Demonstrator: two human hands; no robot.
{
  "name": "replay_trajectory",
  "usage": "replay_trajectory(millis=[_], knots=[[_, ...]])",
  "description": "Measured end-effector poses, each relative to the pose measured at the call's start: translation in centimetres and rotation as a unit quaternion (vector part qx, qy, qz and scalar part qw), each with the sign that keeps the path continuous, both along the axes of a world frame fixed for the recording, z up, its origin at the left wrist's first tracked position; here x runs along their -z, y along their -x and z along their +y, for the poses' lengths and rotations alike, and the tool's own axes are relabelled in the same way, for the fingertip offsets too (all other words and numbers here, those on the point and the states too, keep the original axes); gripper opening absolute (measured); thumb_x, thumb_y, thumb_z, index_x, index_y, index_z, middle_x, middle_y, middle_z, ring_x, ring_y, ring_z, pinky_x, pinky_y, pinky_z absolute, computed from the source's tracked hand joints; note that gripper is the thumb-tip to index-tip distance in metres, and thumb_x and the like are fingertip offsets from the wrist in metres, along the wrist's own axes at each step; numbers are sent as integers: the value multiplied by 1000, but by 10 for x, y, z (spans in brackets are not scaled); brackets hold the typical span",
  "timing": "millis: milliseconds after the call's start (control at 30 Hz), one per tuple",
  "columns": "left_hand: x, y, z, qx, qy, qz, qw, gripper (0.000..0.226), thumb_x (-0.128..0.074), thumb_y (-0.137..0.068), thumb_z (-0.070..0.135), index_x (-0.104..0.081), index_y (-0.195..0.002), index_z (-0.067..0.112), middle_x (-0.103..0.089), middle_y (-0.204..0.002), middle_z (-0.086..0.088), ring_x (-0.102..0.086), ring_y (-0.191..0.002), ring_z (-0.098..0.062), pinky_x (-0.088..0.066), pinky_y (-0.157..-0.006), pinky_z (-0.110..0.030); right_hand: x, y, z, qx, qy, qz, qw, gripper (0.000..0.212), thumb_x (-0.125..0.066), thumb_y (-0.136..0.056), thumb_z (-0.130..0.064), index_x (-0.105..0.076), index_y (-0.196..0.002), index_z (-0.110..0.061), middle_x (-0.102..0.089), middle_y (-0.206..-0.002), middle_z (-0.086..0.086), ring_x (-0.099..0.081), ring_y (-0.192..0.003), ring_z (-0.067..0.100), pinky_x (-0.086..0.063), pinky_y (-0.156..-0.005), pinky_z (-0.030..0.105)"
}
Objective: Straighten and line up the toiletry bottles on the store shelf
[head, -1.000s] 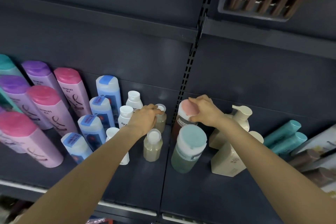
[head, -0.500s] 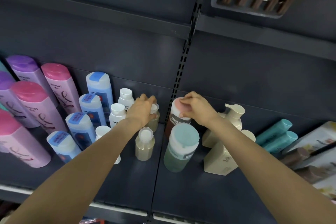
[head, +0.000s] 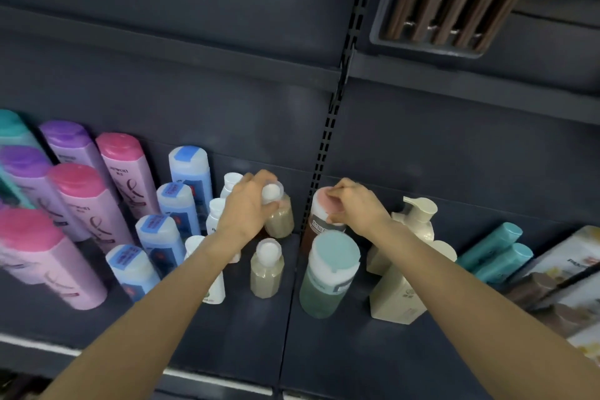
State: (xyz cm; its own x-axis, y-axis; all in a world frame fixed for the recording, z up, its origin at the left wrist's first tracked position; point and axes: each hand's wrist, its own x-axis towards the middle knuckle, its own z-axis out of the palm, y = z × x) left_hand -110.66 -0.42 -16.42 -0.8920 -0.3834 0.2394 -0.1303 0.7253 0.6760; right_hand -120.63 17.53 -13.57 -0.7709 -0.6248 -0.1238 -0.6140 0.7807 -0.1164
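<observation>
The left hand [head: 246, 208] curls round the neck of the rear beige bottle [head: 279, 214], and the right hand [head: 352, 206] pinches the rim of the pink-capped brown bottle [head: 323, 214]. Both bottles stand upright, long axes vertical, at the back of the shelf [head: 324, 351]. Just nearer than the left hand stands the front beige bottle [head: 267, 268]; just nearer than the right, the teal-capped green bottle [head: 328, 273]. Each rear bottle probably needs squaring behind its front partner, each hand serving its own side.
</observation>
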Motion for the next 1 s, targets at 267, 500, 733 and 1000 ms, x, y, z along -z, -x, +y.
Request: replay_trajectory(millis=[267, 500, 733, 1000], knots=[[-77, -62, -12, -40, -156, 175, 971, 33, -75, -75, 10, -62, -104, 17, -64, -92, 8, -60, -77, 0, -50, -71, -13, -34, -49, -26, 82, 322, -151, 931, 55, -53, -91, -46, -52, -133, -12, -57, -129, 6, -56, -117, 21, -41, -102, 30], [-101, -115, -21, -13, -268, 231, 935, 33, -74, -78, 13, -63, -95, 39, -67, -94, 8, -65, -80, -11, -53, -78, -28, -47, -126, -27, 150, 588, -462, 647, 35, -55, -92, -33, -60, -110, -3, -69, -102, 20, -68, -97, 27, -56, -83, 27], [-87, -137, -27, 5, -395, 200, 897, 27, -69, -83, 15, -65, -103, 32, -65, -111, -5, -68, -90, -13, -55, -83, -26, -29, -166, -39, 182, 664, -427, 586, 19, -56, -93, -29, -68, -94, -15, -68, -101, 5, -61, -100, 18, -50, -87, 24], [-68, -126, -16, 27, -467, 153, 870, 39, -64, -87, 17, -57, -125, 26, -69, -106, -7, -65, -105, -11, -51, -88, -17, -16, -158, -25, 174, 689, -352, 610, 44, -65, -78, -38, -65, -110, -9, -68, -115, 10, -63, -110, 21, -50, -91, 28]])
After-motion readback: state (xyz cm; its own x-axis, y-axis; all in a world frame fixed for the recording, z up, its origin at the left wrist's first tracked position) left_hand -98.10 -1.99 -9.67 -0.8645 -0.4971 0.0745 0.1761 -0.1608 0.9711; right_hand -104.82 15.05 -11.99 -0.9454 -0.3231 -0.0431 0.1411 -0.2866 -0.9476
